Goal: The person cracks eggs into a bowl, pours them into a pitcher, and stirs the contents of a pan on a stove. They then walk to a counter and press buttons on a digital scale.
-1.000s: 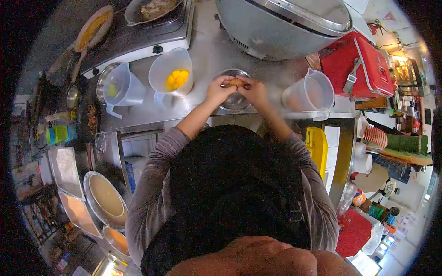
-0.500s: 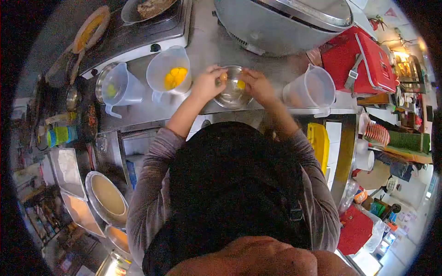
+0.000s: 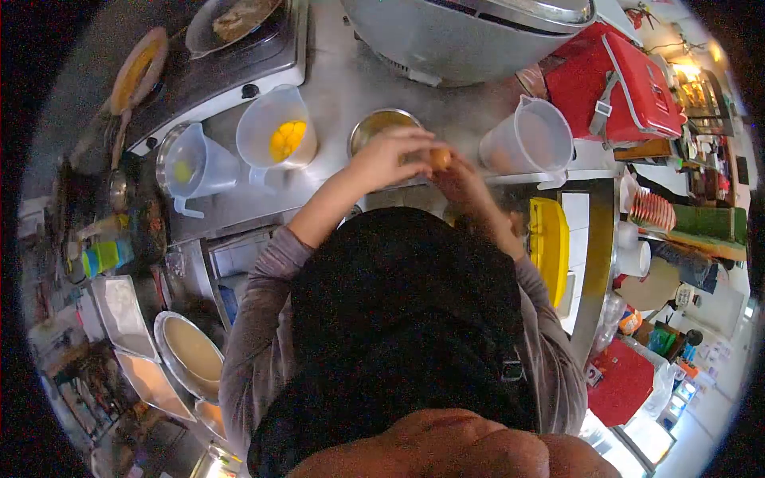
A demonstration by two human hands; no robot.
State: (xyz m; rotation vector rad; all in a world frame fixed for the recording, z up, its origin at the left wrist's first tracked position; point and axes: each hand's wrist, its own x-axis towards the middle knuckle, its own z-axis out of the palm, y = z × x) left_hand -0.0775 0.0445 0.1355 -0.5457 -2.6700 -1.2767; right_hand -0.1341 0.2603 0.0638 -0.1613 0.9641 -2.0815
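A brown eggshell (image 3: 440, 158) is between my two hands, just right of the steel bowl (image 3: 356, 137). My left hand (image 3: 389, 162) reaches across the bowl's near side, with fingers and thumb curved round the shell's left side. From the right, my right hand (image 3: 460, 182), smeared by motion, grips the same shell. My left hand and wrist hide much of the bowl. Left of the bowl, a clear plastic jug (image 3: 253, 126) holds several egg yolks (image 3: 287, 141). Farther left, another jug (image 3: 217, 163) has a little pale yellow-green content.
To the right stands a third plastic jug (image 3: 546, 139), beside a red insulated bag (image 3: 641, 88). A large grey appliance (image 3: 470, 48) occupies the counter's back. At the left back is a stove (image 3: 231, 84) with a pan. Below the counter's right side is a yellow object (image 3: 550, 247).
My hands have come together and moved right, from over the bowl to its right side. The yolk seen by my right hand is out of sight. The camera view has shifted slightly.
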